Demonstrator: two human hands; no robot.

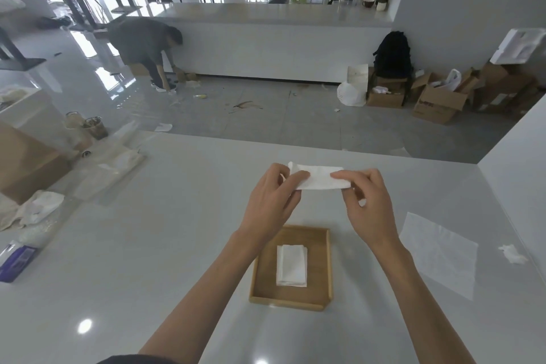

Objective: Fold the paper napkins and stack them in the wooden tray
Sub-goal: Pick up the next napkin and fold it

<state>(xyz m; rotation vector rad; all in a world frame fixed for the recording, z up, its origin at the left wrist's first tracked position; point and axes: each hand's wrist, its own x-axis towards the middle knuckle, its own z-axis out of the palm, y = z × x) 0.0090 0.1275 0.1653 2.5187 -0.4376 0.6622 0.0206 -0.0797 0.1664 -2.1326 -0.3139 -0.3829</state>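
Observation:
A white paper napkin (320, 177), folded into a narrow strip, is held above the table beyond the tray. My left hand (273, 201) pinches its left end and my right hand (367, 204) pinches its right end. Below my wrists sits the wooden tray (320, 257) with a small stack of folded napkins (292, 265) inside it. An unfolded napkin (440, 254) lies flat on the table to the right of the tray.
A crumpled paper scrap (512, 254) lies near the table's right edge. Plastic bags (109, 168), a cardboard box (26, 162) and a purple packet (16, 261) crowd the table's left side. A person (144, 50) bends down on the floor beyond.

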